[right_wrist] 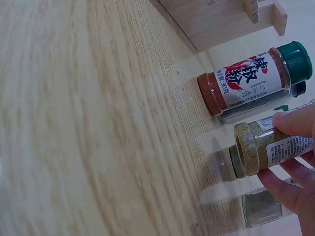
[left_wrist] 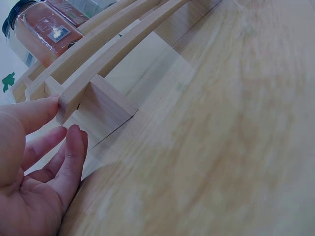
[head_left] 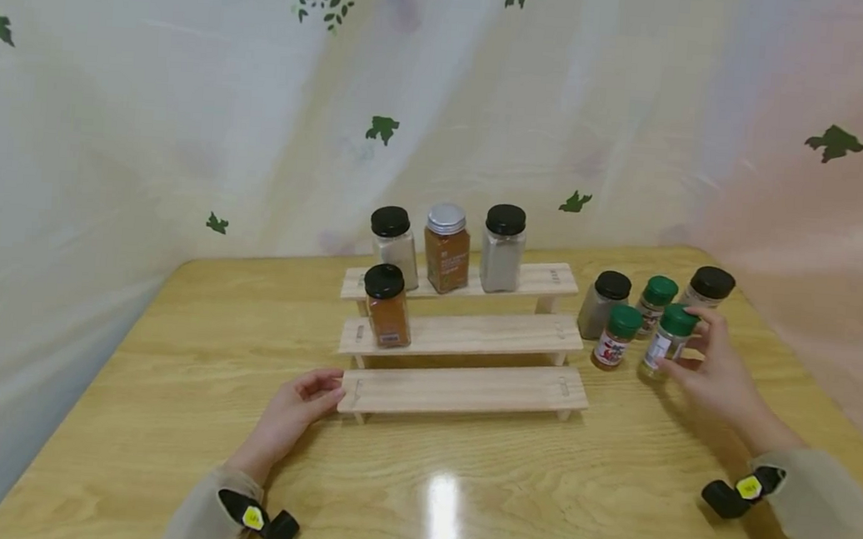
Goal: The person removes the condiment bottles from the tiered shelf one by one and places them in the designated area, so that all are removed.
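green-capped jar [head_left: 661, 348] of greenish-brown seasoning is right of the tiered wooden rack [head_left: 460, 391], pinched between thumb and fingers of the right grip [head_left: 721, 373]; whether its base is off the surface [head_left: 208, 346] i can't tell. the left grip [head_left: 294, 406] holds no jar: one digit touches the end of the lowest tier and the other fingers bend loosely. crowding seems the main risk: a red-labelled jar [head_left: 610, 349] sits just beside the held one, and a black-capped jar [head_left: 708, 285] is close behind it, so a careless sideways swing could clip a neighbour and tip it. the smooth, rounded sides might also turn or slip if the pinch slackened. the rack looks light, so a shove from the left digit or a knock against a tier could shift it and rock the orange-filled jar [head_left: 387, 312] on the middle tier; the three top-tier jars [head_left: 449, 258] would have further to fall. as for the surface, it is yellowish wood grain with rounded far corners and a bright streak of glare [head_left: 443, 521] near the front. beyond it hangs pale cloth [head_left: 185, 135] in soft folds, printed with green leaves.
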Tool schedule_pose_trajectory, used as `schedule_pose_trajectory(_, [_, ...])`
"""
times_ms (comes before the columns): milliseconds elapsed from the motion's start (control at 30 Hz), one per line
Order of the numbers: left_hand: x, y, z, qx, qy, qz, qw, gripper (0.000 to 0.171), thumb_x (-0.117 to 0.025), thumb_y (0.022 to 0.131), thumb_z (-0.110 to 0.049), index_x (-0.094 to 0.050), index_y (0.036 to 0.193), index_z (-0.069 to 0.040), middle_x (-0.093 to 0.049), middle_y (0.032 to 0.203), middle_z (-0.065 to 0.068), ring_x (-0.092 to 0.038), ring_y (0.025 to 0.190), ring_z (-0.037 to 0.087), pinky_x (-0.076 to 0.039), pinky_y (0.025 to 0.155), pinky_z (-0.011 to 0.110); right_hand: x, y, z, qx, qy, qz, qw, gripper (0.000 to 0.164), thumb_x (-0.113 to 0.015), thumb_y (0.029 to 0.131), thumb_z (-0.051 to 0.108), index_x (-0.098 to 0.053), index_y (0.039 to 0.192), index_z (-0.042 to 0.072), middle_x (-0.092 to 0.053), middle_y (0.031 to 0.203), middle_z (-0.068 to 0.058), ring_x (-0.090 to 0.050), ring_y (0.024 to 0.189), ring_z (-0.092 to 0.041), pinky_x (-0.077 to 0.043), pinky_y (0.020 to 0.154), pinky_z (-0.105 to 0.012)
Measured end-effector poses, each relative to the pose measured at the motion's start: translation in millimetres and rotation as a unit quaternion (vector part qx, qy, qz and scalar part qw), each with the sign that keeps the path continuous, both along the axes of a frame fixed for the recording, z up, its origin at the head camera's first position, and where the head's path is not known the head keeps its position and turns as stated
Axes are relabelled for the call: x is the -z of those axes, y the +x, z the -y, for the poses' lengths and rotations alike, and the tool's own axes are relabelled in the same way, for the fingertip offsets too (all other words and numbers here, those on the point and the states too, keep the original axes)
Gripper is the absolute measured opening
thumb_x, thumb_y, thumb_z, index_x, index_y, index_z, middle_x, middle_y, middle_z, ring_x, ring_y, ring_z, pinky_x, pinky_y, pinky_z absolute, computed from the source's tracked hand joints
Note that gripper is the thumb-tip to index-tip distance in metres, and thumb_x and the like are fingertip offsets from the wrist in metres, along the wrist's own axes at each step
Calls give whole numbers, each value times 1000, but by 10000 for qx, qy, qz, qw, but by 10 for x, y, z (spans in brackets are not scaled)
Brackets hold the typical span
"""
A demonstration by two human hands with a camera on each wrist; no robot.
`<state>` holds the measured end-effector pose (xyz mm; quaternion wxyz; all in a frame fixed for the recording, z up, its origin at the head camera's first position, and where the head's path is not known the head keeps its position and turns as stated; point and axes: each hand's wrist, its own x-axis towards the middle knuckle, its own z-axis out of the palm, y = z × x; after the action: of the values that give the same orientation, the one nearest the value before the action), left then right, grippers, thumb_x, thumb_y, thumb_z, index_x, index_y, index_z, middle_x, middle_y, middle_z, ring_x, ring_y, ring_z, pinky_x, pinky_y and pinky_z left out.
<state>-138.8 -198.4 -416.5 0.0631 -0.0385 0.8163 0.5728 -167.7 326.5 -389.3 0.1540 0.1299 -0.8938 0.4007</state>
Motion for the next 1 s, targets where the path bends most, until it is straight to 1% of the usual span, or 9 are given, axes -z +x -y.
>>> schedule_pose_trajectory(100, [-2,-9,-2,53,-13,-23,10000,40,-67,89,-19,-59,124,-1,-62,108,11,-56,91,7,-47,77,16,1,-24,14,-29,-97,33,9999,85,-63,75,-22,-9,137,-3,-42,112,-35,-37,88,23,-41,65,-1])
schedule_pose_trajectory(233, [-5,-2,-7,120,173,-69,9998,40,-66,89,-16,-58,124,1,-62,108,13,-56,91,8,-48,77,17,11,-41,37,-18,-123,15,9999,84,-62,74,-25,-10,136,-4,-41,112,-34,-37,87,24,-40,65,0])
schedule_pose_trajectory(333, [2,10,-1,86,300,-64,9995,38,-66,89,-12,-58,124,2,-61,108,14,-57,91,7,-48,77,16,25,-59,60,-79,-164,-42,9998,83,-61,73,-26,-10,135,-5,-42,111,-34,-38,87,24,-40,65,0])
schedule_pose_trajectory(433, [8,26,7,62,305,-96,9995,38,-66,89,-12,-58,123,2,-62,108,13,-57,91,7,-48,77,16,39,-84,78,-143,-183,-69,9997,82,-61,73,-26,-11,134,-5,-42,112,-35,-38,87,24,-40,65,0])
schedule_pose_trajectory(500, [10,38,15,47,284,-124,9995,38,-66,88,-13,-59,122,2,-62,107,13,-57,91,7,-48,77,16,49,-99,88,-145,-112,-54,9998,82,-62,73,-25,-11,135,-5,-42,112,-35,-37,87,25,-40,65,0])
schedule_pose_trajectory(600, [16,28,-1,88,276,-176,9994,37,-67,88,-13,-59,122,2,-63,106,12,-58,90,7,-49,76,17,73,-96,69,-75,-19,-19,10000,82,-63,74,-24,-12,135,-5,-43,113,-38,-36,87,27,-39,64,0])
schedule_pose_trajectory(733, [18,25,-7,114,373,-187,9991,37,-66,88,-11,-59,121,4,-63,103,10,-58,88,6,-49,76,18,88,-96,67,-3,79,41,10000,82,-63,75,-23,-12,135,-4,-43,114,-40,-33,88,28,-39,64,0])
schedule_pose_trajectory(833, [16,28,-7,93,460,-171,9988,36,-66,88,-9,-58,121,5,-63,101,8,-58,87,5,-49,75,17,87,-97,75,19,119,45,9999,83,-63,75,-22,-11,136,-4,-43,115,-39,-32,88,28,-38,64,1])
schedule_pose_trajectory(1000, [10,36,13,76,489,-176,9986,36,-65,89,-9,-58,121,6,-62,101,9,-57,86,5,-48,75,17,103,-129,87,-35,56,-73,10000,83,-63,74,-24,-12,136,-4,-42,118,-36,-32,91,28,-38,65,1])
